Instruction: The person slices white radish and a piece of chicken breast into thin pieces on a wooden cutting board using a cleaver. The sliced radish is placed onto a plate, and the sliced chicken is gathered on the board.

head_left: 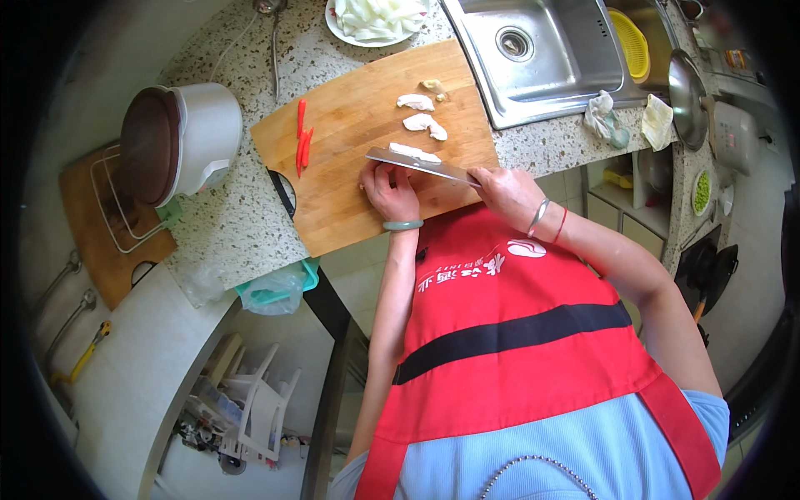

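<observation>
My right hand (507, 193) is closed round the handle of a wide-bladed kitchen knife (427, 166). The blade lies across the wooden cutting board (350, 117), with a narrow white strip of food (414, 152) along its far side. My left hand (390, 190) is at the blade's left end on the near side, fingers curled in; whatever they press on is hidden. Beyond the knife lie white irregular food pieces (425, 125), another white piece (416, 102) and a small yellowish knobbly piece (433, 86). Red chili peppers (305, 147) rest on the board's left part.
A plate of pale slices (379, 21) stands behind the board, with a ladle (276, 58) to its left. On the right is a steel sink (546, 58), with cloths (598, 112) by its front rim. A white cooker (204, 129) stands on the left counter.
</observation>
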